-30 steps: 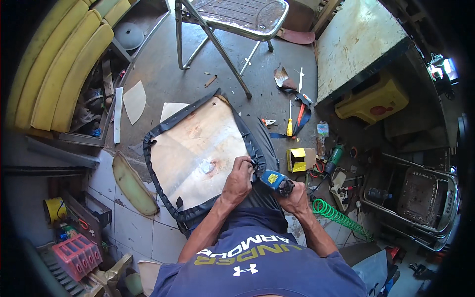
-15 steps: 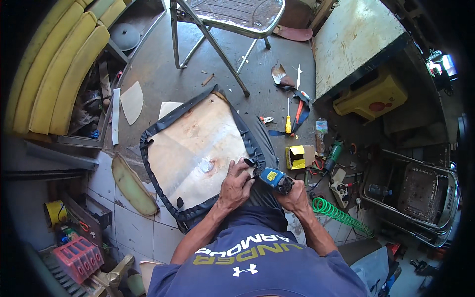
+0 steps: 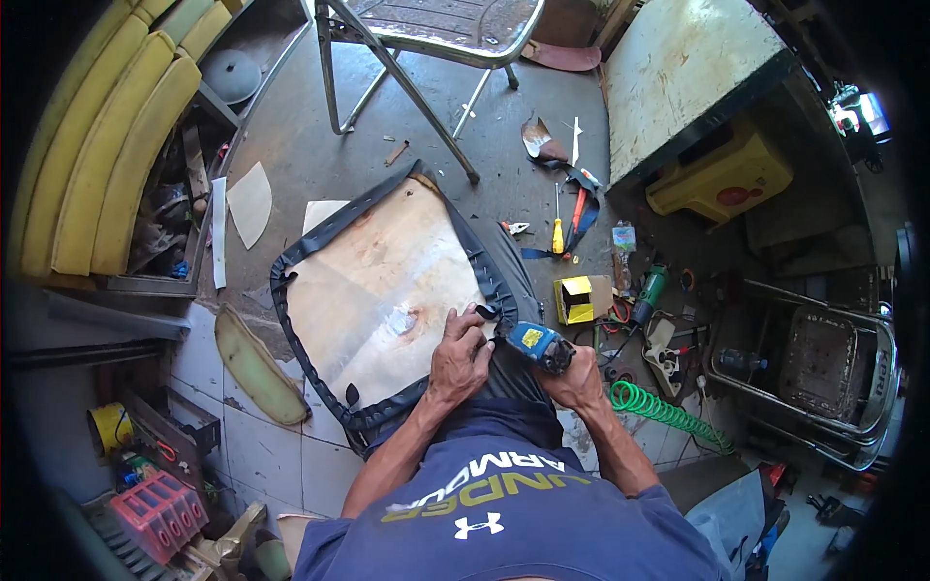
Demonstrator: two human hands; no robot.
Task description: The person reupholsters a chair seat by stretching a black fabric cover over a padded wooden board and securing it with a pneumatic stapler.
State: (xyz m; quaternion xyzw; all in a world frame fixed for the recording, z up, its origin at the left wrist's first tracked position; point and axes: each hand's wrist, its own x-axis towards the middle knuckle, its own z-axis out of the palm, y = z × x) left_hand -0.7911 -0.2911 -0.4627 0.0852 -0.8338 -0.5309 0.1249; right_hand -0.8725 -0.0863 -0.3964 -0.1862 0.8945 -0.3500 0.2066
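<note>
A wooden seat panel [image 3: 368, 290] lies across my lap with its bare underside up. Black upholstery cover [image 3: 487, 266] is folded over its rim, with staples along the strip. At the near right corner, my left hand [image 3: 459, 360] bends its fingers against the panel and pinches the loose flap of the cover. My right hand [image 3: 575, 381] is wrapped round the handle of a blue staple gun [image 3: 539, 347]. The gun's nose points left at that corner, close to my left fingertips; whether it touches the cover cannot be made out.
A green coiled hose [image 3: 668, 416] stretches to the right. Beyond my right knee lie a yellow screwdriver [image 3: 558, 234], pliers [image 3: 516, 229], a yellow box [image 3: 573, 300] and a green grinder [image 3: 651, 290]. A folding chair [image 3: 446, 53] stands ahead; yellow foam pads [image 3: 145, 165] are stacked at left.
The staple gun has shifted slightly to the right, away from the left fingertips. My left hand stays at the corner. The whole view has moved a little.
</note>
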